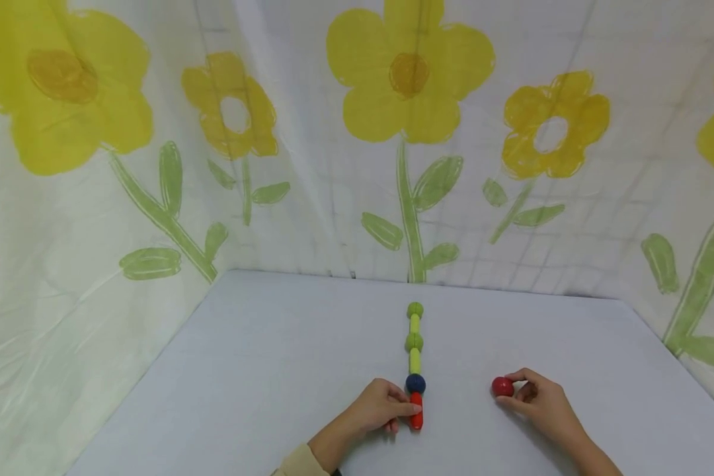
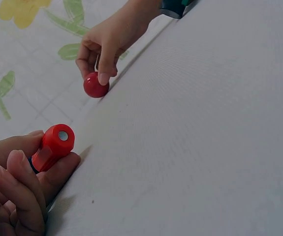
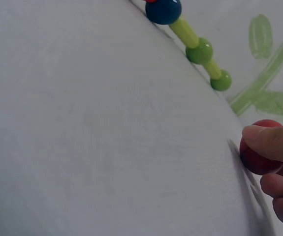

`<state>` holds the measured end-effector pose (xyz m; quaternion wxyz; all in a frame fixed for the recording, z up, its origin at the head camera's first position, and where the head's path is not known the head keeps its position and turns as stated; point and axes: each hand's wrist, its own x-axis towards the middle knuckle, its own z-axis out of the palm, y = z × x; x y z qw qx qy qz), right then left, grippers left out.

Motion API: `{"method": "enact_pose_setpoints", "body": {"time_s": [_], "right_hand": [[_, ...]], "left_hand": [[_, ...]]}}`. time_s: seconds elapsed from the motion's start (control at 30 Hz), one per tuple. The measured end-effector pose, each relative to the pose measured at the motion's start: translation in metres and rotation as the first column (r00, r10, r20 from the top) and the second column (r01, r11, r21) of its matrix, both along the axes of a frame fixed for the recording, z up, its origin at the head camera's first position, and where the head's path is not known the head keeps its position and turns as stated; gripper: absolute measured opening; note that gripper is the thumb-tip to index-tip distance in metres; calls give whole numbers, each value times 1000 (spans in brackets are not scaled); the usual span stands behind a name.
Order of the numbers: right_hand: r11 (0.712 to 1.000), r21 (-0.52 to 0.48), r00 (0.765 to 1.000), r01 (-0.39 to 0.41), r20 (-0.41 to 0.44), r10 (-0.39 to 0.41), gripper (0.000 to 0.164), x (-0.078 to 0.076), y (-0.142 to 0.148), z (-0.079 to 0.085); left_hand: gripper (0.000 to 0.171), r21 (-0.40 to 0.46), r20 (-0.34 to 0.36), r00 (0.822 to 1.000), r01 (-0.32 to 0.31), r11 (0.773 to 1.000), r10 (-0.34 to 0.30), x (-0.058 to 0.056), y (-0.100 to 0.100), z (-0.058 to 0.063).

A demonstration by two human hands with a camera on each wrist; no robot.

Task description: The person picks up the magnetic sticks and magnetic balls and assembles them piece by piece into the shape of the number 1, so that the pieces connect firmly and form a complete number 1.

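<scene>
A straight chain of balls and rods lies on the white table: two green balls [image 1: 414,342], yellow-green rods [image 1: 414,361], a dark blue ball [image 1: 415,383] and a red rod [image 1: 416,418] at the near end. My left hand [image 1: 376,411] pinches the red rod between thumb and fingers. In the left wrist view, a round silvery spot shows on the free end of that red rod [image 2: 57,142]. Off to the right of the chain, my right hand [image 1: 541,403] pinches a red ball [image 1: 502,387] between thumb and forefinger, close over the table.
The white tabletop [image 1: 274,330] runs back to a hanging white curtain [image 1: 309,165] painted with yellow flowers. The curtain also borders the table on the left and right sides.
</scene>
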<state>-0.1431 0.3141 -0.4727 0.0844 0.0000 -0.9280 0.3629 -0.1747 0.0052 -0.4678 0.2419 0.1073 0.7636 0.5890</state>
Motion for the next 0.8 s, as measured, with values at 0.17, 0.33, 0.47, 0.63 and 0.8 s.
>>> {"method": "enact_pose_setpoints", "body": {"time_s": [0.17, 0.33, 0.47, 0.63, 0.8], "right_hand": [[999, -18, 999, -46, -23, 46, 39, 5, -9, -2], [999, -6, 999, -46, -16, 46, 39, 11, -16, -1], [998, -27, 998, -54, 10, 54, 39, 14, -20, 1], [988, -69, 990, -141, -38, 139, 37, 19, -24, -1], [966, -80, 966, -247, -94, 240, 37, 23, -30, -2]], "left_hand": [[13, 17, 4, 1000, -7, 1000, 7, 1, -1, -2], [13, 21, 23, 1000, -14, 1000, 13, 3, -1, -2], [14, 16, 30, 999, -16, 1000, 16, 3, -1, -1], [13, 15, 26, 1000, -16, 1000, 16, 2, -1, 1], [14, 13, 26, 1000, -17, 1000, 16, 2, 0, 2]]}}
